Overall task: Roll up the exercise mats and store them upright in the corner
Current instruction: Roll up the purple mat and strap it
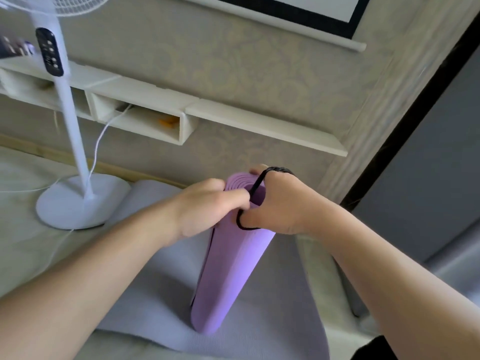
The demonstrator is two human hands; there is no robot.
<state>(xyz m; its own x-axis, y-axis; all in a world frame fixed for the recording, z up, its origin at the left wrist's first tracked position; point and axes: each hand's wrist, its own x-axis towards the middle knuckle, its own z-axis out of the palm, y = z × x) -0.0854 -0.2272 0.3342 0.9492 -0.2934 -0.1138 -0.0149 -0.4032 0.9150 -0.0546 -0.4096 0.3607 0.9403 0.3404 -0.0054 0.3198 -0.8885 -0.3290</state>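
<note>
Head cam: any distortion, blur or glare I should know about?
Head view: wide-angle bowing bends the wall shelf and tilts the fan pole; soft overall, shelf items top left blurred; even daylight, no harsh glare; purple mat and both hands stay readable.

The rolled mat (231, 268) stands upright on a flat mat (272, 315) that lies on the floor. The fan base (78, 201) is at its left, and the wall shelf (259, 123) is behind.
</note>
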